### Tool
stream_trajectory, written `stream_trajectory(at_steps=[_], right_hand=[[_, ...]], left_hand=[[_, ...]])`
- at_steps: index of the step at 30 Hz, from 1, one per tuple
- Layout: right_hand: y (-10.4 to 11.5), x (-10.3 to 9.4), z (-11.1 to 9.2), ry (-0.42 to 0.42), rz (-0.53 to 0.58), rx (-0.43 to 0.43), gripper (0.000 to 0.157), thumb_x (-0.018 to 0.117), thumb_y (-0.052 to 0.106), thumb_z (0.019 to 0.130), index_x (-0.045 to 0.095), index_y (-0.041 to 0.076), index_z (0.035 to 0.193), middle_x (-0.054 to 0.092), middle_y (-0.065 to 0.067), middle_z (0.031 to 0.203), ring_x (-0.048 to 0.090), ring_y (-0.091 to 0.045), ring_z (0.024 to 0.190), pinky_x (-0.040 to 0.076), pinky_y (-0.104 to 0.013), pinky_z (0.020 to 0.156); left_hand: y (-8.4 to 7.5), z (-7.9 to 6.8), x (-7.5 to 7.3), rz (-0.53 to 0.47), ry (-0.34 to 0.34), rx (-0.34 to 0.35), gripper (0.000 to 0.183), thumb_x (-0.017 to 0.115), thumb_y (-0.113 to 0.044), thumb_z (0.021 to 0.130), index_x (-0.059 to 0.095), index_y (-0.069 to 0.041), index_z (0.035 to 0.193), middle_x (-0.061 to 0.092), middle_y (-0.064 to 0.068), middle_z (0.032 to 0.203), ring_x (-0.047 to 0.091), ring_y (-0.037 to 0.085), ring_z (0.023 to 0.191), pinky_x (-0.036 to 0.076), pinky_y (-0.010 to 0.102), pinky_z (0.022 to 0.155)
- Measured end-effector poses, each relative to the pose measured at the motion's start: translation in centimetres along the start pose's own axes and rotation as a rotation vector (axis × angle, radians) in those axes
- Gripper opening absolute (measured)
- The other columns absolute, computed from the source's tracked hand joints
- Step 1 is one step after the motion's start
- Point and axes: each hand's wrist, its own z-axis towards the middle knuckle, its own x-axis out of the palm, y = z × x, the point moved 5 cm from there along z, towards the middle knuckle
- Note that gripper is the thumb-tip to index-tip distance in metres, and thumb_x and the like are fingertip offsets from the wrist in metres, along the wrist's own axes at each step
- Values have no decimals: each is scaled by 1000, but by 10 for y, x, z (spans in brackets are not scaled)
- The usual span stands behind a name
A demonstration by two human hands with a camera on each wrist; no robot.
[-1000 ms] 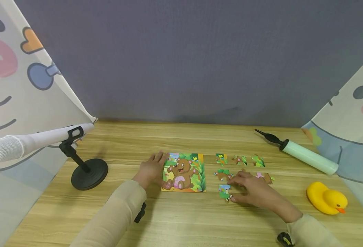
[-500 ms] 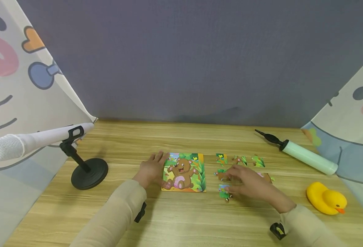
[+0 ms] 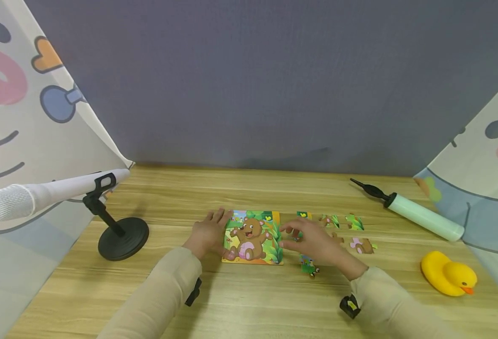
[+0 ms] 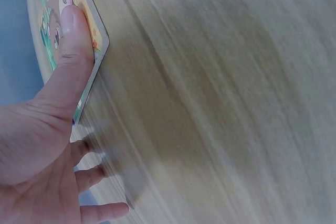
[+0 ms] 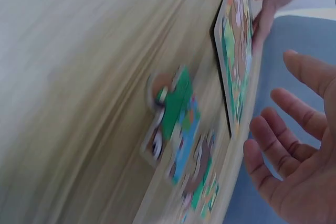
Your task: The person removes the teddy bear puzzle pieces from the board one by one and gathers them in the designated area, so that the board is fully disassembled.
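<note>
A square bear picture puzzle [image 3: 251,240] lies flat on the wooden table. My left hand [image 3: 206,236] rests along its left side; in the left wrist view the thumb [image 4: 76,30] lies on the picture near a corner, while other fingers stretch past the edge. My right hand [image 3: 314,240] hovers between the puzzle and the loose pieces. Its fingertips come close to the puzzle's right edge, and the right wrist view shows nothing held. Loose puzzle pieces lie around and beyond it: a bear-body piece [image 3: 362,245], a leafy piece [image 3: 354,221], and a blue-and-green piece [image 3: 308,266], partly covered.
A white microphone [image 3: 58,190] on a black round-based stand [image 3: 123,239] is at the left. To the right lie a pale green hand pump [image 3: 424,216] and a yellow rubber duck [image 3: 448,273]. A grey panel [image 3: 249,84] rises behind the table.
My right hand has lifted off the loose pieces and moved left to the puzzle's right edge, uncovering the bear-body piece. The left hand has stayed in place.
</note>
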Motion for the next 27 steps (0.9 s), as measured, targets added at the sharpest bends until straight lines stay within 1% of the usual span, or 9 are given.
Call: stream_trajectory(at_steps=[3, 5, 10, 15, 17, 20, 23, 27], right_hand=[[6, 9, 10, -13, -16, -7, 31, 74, 29, 95, 71, 9, 118, 66, -5, 113, 60, -22, 93, 51, -33, 74], [11, 15, 18, -13, -25, -25, 28, 75, 28, 95, 72, 9, 115, 66, -4, 107, 59, -19, 89, 51, -32, 74], [20, 29, 35, 1, -44, -34, 27, 76, 25, 93, 72, 8, 114, 64, -3, 97, 57, -16, 82, 50, -29, 68], [30, 40, 50, 16, -36, -31, 29, 77, 22, 93, 72, 6, 117, 64, -5, 99, 58, -15, 81, 52, -28, 67], [34, 44, 56, 16, -67, -24, 31, 77, 20, 92, 72, 6, 119, 63, -4, 99, 58, -13, 81, 52, -28, 68], [41, 49, 64, 10, -141, -11, 35, 79, 21, 90, 73, 8, 122, 60, -4, 96, 54, -13, 78, 50, -30, 65], [45, 53, 72, 16, -198, 15, 31, 80, 24, 90, 74, 10, 118, 58, -3, 93, 50, -13, 75, 48, -30, 62], [49, 58, 79, 36, -257, 42, 23, 78, 28, 91, 76, 12, 106, 56, 0, 90, 48, -13, 75, 47, -29, 61]], left_hand=[[0, 0, 0, -7, -1, 1, 126, 88, -51, 66, 20, -9, 163, 15, 18, 168, 22, 44, 151, 35, 68, 109], [0, 1, 0, -7, 1, -1, 126, 88, -52, 66, 19, -10, 163, 15, 18, 168, 22, 43, 151, 35, 68, 109], [1, 2, 0, 5, 8, -6, 126, 89, -52, 66, 19, -10, 163, 15, 17, 169, 21, 43, 151, 36, 67, 109], [1, 2, 0, 0, 9, -8, 126, 89, -53, 67, 19, -10, 163, 15, 17, 169, 21, 43, 151, 36, 67, 109], [1, 1, 0, 0, 6, -5, 126, 89, -53, 67, 19, -9, 163, 15, 18, 168, 22, 43, 151, 36, 67, 109], [1, 0, -1, 4, 0, -1, 125, 89, -54, 68, 21, -9, 162, 16, 18, 168, 23, 44, 150, 37, 68, 108], [1, 0, -1, 11, -6, 2, 125, 89, -54, 68, 21, -9, 162, 17, 18, 168, 24, 43, 150, 39, 67, 107], [1, 0, -2, 17, -7, -1, 125, 89, -55, 68, 21, -10, 162, 17, 17, 168, 25, 43, 150, 40, 66, 106]])
